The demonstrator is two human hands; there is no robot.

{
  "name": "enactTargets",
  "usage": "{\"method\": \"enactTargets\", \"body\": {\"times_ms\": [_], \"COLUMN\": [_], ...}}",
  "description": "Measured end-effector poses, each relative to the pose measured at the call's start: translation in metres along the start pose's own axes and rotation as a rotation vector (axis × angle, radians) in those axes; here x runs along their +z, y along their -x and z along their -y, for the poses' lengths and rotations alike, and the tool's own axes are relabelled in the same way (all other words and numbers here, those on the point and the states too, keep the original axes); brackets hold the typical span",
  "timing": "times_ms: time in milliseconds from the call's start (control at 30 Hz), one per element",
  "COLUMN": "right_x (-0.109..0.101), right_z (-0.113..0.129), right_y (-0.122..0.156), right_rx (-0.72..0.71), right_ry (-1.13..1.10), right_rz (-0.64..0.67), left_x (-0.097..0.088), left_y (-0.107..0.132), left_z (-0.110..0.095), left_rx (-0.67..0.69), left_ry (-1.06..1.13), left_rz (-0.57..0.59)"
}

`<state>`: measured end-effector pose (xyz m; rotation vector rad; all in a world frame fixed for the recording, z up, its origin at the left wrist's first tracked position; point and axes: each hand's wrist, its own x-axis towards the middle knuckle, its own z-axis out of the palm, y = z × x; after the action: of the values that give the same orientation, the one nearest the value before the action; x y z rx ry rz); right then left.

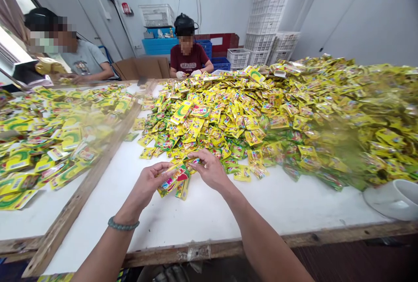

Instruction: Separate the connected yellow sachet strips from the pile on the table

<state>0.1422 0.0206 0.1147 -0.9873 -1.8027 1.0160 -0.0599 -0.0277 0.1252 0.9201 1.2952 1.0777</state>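
Note:
My left hand is closed on a yellow and green printed packet, held tilted just above the white tabletop. At that packet's upper right edge, the fingers of my right hand pinch a small coloured packet, mostly hidden by the fingers. Below the held packet, another yellow packet shows, partly covered. Just beyond both hands rises a large heap of small yellow and green packets. A bead bracelet circles my left wrist.
A wooden strip divides the table, with larger yellow pouches spread left of it. A white mug-like container lies at the right edge. Two people sit across the table, one handling packets. White crates are stacked behind.

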Motion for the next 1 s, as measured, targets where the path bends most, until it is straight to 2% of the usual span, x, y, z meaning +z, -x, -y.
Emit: {"method": "enactTargets", "body": {"times_ms": [133, 233, 300, 367, 467, 633, 733, 833, 933, 1000], "right_x": [0.004, 0.005, 0.004, 0.004, 0.006, 0.008, 0.009, 0.015, 0.022, 0.025], "right_z": [-0.002, -0.005, -0.008, -0.009, -0.007, 0.002, 0.009, 0.015, 0.017, 0.016], "right_y": [0.001, -0.001, -0.004, -0.005, -0.004, 0.001, 0.006, 0.011, 0.015, 0.014], "right_rx": [0.017, 0.076, 0.065, 0.036, 0.028, 0.008, 0.063, 0.131, 0.125, 0.130], "right_ry": [0.001, -0.167, -0.269, -0.274, -0.215, -0.106, -0.114, -0.124, -0.096, -0.089], "right_rz": [0.021, 0.015, -0.045, -0.111, -0.115, -0.044, 0.048, 0.108, 0.132, 0.161], "left_x": [0.001, 0.003, 0.005, 0.006, 0.007, 0.011, 0.014, 0.012, 0.008, 0.006], "left_y": [-0.001, -0.002, -0.004, -0.005, -0.005, -0.004, -0.005, -0.005, -0.001, 0.002], "left_z": [0.003, -0.001, -0.004, -0.006, -0.004, 0.001, 0.000, -0.002, 0.000, 0.003], "left_rx": [0.002, -0.021, -0.021, -0.024, -0.045, -0.037, -0.046, -0.086, -0.150, -0.216], "left_ry": [-0.032, 0.026, 0.089, 0.138, 0.192, 0.224, 0.161, 0.078, 0.046, 0.021], "left_rz": [-0.001, -0.012, -0.033, -0.053, -0.074, -0.100, -0.075, -0.051, -0.040, 0.007]}}
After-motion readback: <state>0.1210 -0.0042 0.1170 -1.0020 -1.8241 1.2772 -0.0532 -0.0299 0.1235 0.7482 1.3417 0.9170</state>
